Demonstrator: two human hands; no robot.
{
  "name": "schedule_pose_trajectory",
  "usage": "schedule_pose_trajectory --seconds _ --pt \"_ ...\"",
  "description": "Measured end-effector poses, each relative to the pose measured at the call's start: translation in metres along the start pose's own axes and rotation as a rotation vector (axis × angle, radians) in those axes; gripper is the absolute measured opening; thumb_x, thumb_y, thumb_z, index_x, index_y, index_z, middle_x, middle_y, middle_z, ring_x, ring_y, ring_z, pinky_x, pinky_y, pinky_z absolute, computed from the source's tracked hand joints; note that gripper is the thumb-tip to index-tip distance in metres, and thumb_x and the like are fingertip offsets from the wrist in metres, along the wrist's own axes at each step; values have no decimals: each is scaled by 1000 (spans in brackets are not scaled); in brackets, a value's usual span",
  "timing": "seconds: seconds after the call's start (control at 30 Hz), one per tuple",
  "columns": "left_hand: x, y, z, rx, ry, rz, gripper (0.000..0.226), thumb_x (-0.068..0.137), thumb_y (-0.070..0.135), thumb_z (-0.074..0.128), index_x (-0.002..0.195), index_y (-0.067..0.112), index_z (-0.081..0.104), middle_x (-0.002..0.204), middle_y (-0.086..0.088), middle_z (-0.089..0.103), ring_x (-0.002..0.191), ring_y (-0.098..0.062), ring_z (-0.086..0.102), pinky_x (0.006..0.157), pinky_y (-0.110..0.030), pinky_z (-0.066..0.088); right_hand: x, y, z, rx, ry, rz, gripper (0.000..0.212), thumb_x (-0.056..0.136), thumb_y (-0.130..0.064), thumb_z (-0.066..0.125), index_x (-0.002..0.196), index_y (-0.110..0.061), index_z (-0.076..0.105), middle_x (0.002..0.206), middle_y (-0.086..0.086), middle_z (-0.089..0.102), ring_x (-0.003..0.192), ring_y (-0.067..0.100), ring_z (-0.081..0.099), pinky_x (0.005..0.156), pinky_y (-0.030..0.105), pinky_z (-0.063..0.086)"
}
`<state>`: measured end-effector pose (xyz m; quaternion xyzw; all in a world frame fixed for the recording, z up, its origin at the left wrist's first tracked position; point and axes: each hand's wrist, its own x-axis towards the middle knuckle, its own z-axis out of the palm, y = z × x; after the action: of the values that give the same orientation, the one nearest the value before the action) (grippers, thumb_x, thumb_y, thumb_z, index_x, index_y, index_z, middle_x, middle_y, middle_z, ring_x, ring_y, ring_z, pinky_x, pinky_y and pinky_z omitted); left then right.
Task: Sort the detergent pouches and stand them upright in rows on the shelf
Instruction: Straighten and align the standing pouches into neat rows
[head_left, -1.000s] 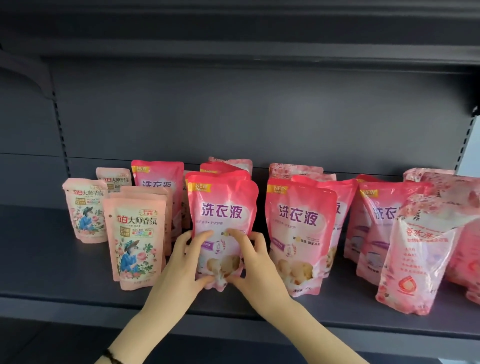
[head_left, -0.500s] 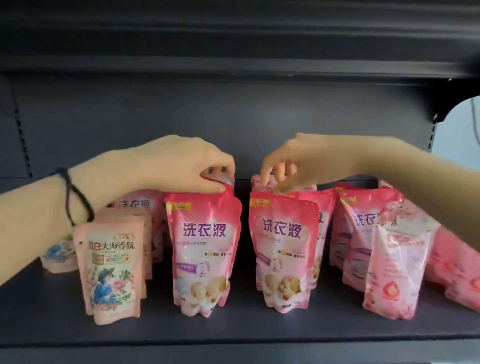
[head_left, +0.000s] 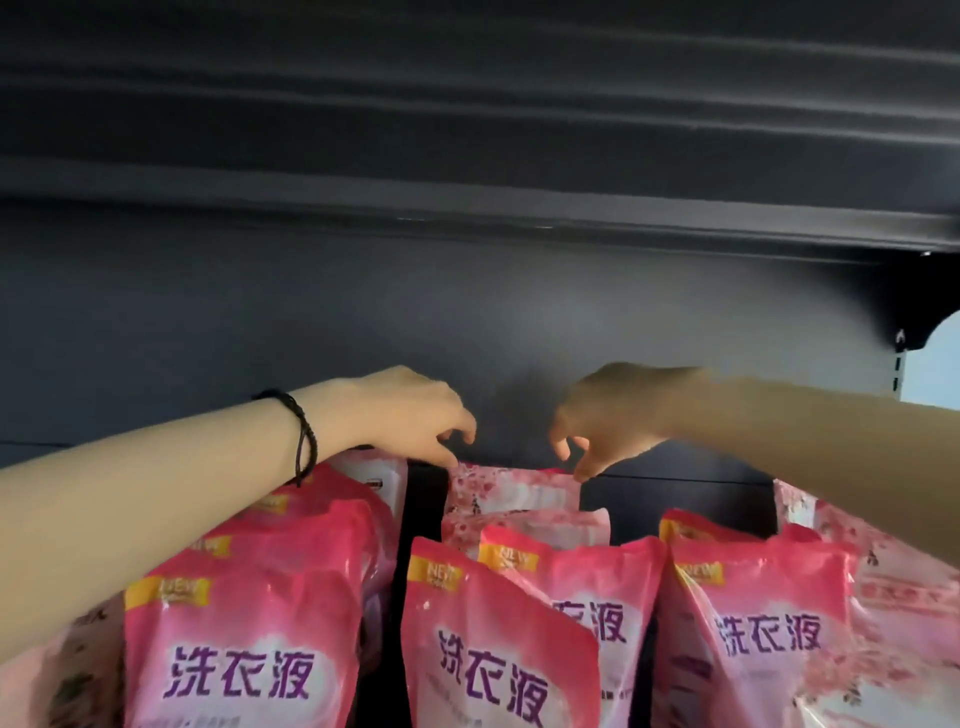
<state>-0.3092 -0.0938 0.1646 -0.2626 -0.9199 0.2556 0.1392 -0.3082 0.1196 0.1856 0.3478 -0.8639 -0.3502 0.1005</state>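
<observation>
Both the left hand (head_left: 410, 415) and the right hand (head_left: 608, 415), shifted deeper into the shelf (head_left: 208, 322), are being placed with curled fingers (head_left: 582, 467) at the top corners of the rearmost floral pouch (head_left: 511, 493) (pinch or mere touch cannot be told), so back-row straightening is judged underway.

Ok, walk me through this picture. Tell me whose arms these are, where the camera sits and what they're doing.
No machine here: these are a person's two bare arms, filmed by one camera worn on their head, looking into a dark shelf unit. Bright pink pouches with purple lettering stand in rows, front to back. At the back of the middle row stands a pale floral pouch. The left hand, with a black cord bracelet at its wrist, and the right hand reach over the rows, and their curled fingers touch that pouch's two top corners. Whether they actually pinch it is unclear.
</observation>
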Motion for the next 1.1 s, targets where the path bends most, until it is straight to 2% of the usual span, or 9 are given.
schedule_pose_trajectory --seconds 0.13,0.27,0.47,0.63,0.77,0.83,0.9,1.0,1.1 --pt "24 -3 9 -123 -64 -3 35 91 47 55 123 34 57 115 11 60 105 -13 58 78 -32 50 26 12 22 104 -20 -17 32 86 -48 60 108 -25 66 102 -6 68 96 20 63 80 33 52" --pt "39 2 20 -265 -116 -6 11 86 39 64 89 30 62 85 16 57 90 -10 57 66 -27 42 33 10 34 193 -50 -20 27 86 -43 63 99 -20 69 95 -1 71 88 20 64 77 35 54" --pt "35 1 21 -483 -70 -16 28 83 24 71 65 28 50 65 14 52 62 -2 48 61 -26 39 28 12 38 375 -46 33 11 87 -29 64 91 -20 69 82 -4 70 81 13 62 69 27 48" --pt "16 -9 0 -1023 321 -212 27 91 9 61 70 17 46 67 -1 59 60 -7 55 58 -22 46 1 41 22 1038 241 251 16 92 -19 60 78 -14 63 75 1 66 68 11 63 66 27 53" --pt "18 -2 -30 -1363 714 -329 23 96 6 51 77 13 42 84 -19 56 76 -25 58 72 -47 57 -1 48 7 1766 692 388 13 95 -15 56 82 -13 57 78 3 67 72 15 65 68 27 54" --pt "22 6 -43 -1384 853 -326 26 96 5 52 74 16 42 86 -21 54 77 -27 55 75 -57 54 2 46 7 1881 778 400 5 94 -14 58 96 -10 60 91 6 71 83 20 69 78 33 56" --pt "24 11 -50 -1336 916 -314 29 94 6 54 71 19 42 85 -24 55 76 -30 54 73 -59 52 1 39 10 1926 758 426 22 89 -9 63 111 -6 63 103 9 72 93 23 70 84 37 57" --pt "20 18 -62 -1264 963 -296 29 93 7 56 71 19 42 91 -31 58 77 -38 56 64 -48 48 -12 26 9 1944 862 482 25 86 -3 66 111 -3 67 104 11 72 93 24 71 74 30 60" --pt "7 24 -78 -1317 1028 -290 24 92 11 60 74 20 47 98 -26 60 93 -41 61 74 -51 54 -27 22 -2 1953 1041 531 18 86 -5 67 103 -5 68 95 9 72 82 22 71 66 28 60"
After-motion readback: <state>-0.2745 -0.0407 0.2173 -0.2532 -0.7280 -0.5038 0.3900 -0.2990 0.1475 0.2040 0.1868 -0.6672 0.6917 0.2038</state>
